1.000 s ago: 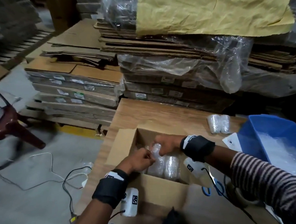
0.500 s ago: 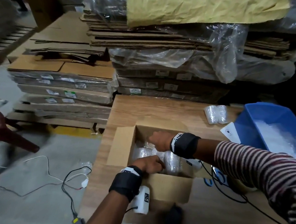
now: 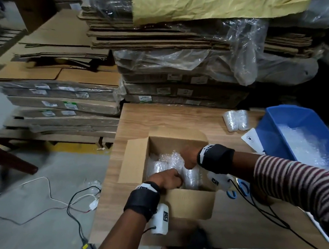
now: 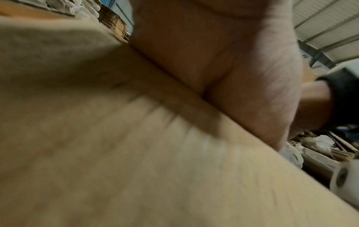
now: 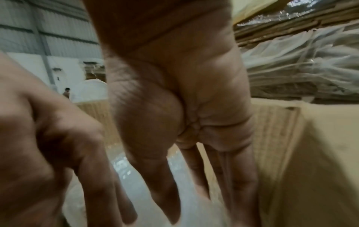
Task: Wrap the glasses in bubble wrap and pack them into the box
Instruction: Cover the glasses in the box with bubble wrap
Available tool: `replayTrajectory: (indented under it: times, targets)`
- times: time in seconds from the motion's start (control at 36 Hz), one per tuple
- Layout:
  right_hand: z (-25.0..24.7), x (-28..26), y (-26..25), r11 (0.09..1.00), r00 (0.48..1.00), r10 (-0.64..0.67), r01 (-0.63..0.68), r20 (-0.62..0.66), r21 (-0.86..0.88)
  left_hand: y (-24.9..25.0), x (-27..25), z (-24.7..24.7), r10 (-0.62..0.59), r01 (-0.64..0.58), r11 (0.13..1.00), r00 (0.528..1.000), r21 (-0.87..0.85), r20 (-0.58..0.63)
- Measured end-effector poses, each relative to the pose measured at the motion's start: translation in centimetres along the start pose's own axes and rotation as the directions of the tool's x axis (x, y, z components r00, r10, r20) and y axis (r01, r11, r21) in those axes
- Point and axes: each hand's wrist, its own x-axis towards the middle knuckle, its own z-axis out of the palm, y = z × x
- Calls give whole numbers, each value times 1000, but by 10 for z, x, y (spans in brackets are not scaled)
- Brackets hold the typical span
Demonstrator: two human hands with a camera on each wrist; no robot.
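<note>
A: Where do the wrapped glasses (image 3: 172, 166) lie?

B: Inside the open cardboard box (image 3: 191, 201), packed close together and filling most of its floor. The box stands on the desk (image 3: 159, 117) near the desk's left edge.

A: And the hands?

B: Both reach down into the box. The left hand (image 3: 167, 180) comes over the near wall with its fingers bent onto a bundle. Whether it grips that bundle cannot be told; the left wrist view shows only the palm (image 4: 223, 61) against blurred cardboard. The right hand (image 3: 188, 157) enters from the right, and the right wrist view shows its fingers (image 5: 161, 176) straight and pointing down onto the wrap, released, beside the inner wall.

A: What room is left around the box?

B: Bare desk lies behind the box, up to the stacked flat cartons (image 3: 176, 85). To the right, two more wrapped glasses (image 3: 235, 120) stand well apart from the box, near a blue bin (image 3: 270, 137) holding bubble wrap. Blue-handled scissors (image 3: 235, 193) lie just beside the box's right wall.
</note>
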Motion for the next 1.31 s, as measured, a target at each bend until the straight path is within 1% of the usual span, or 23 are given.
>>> replayTrajectory:
  times: [0.06, 0.08, 0.17, 0.22, 0.28, 0.36, 0.44, 0.47, 0.5, 0.58, 0.61, 0.67, 0.78, 0.89, 0.94, 1.0, 1.11, 1.22, 1.31]
  targets:
    - [5, 4, -1, 1000, 998, 6, -7, 56, 22, -1, 0, 0, 10, -10, 1000, 1000, -14, -6]
    - [5, 5, -1, 1000, 997, 7, -7, 71, 1, -1, 0, 1, 13, -13, 1000, 1000, -9, -7]
    - [2, 7, 0, 1000, 997, 2, 0, 78, -19, 1, -4, -1, 29, -29, 1000, 999, -1, -21]
    - [1, 6, -1, 998, 991, -16, 23, 130, -55, 2, -5, -3, 43, -43, 999, 999, 3, -23]
    - [4, 8, -4, 996, 988, -24, 36, 150, -80, 1, -5, -3, 51, -51, 999, 998, -2, -28]
    - [7, 9, -10, 997, 986, -41, 50, 160, -51, 0, -4, -3, 72, -72, 997, 997, 0, -32]
    - [4, 5, -6, 998, 982, -5, -6, 188, 61, -1, -1, -1, 80, -79, 997, 997, 22, -20]
    - [3, 4, -4, 987, 978, 9, -43, 207, 157, -1, 0, -1, 78, -78, 997, 997, 22, -17]
    - [2, 6, -4, 978, 978, 4, -47, 206, 202, -2, 0, 0, 76, -75, 997, 997, 20, -15]
    - [2, 7, 0, 944, 970, 44, -119, 240, 307, -3, 0, 0, 86, -85, 996, 996, 25, -9]
    - [3, 7, 1, 931, 971, 45, -126, 236, 342, -3, 0, 0, 87, -87, 996, 996, 31, -8]
    - [4, 8, 2, 898, 974, 6, -104, 225, 428, -3, 1, -1, 89, -89, 996, 996, 27, -8]
    - [10, 16, -4, 887, 952, 43, -176, 302, 428, -2, 1, -1, 90, -90, 996, 996, 10, -2]
    - [9, 10, 2, 847, 968, 23, -152, 250, 510, -4, 3, 0, 88, -88, 996, 996, -20, -24]
    - [14, 10, 3, 854, 966, 28, -158, 259, 496, -4, 4, 0, 93, -94, 995, 995, -40, -33]
    - [14, 9, 1, 848, 955, 53, -196, 290, 492, -6, 6, -1, 101, -104, 992, 993, -65, -56]
    - [6, -3, 11, 839, 976, 17, -132, 217, 528, -10, 11, -7, 91, -125, 968, 983, -216, -161]
    - [2, -7, 21, 844, 979, 24, -128, 202, 521, -9, 12, -21, 65, -177, 914, 952, -365, -298]
    - [-7, -15, 34, 816, 989, 25, -103, 143, 569, 0, 10, -28, 91, -219, 885, 946, -410, -310]
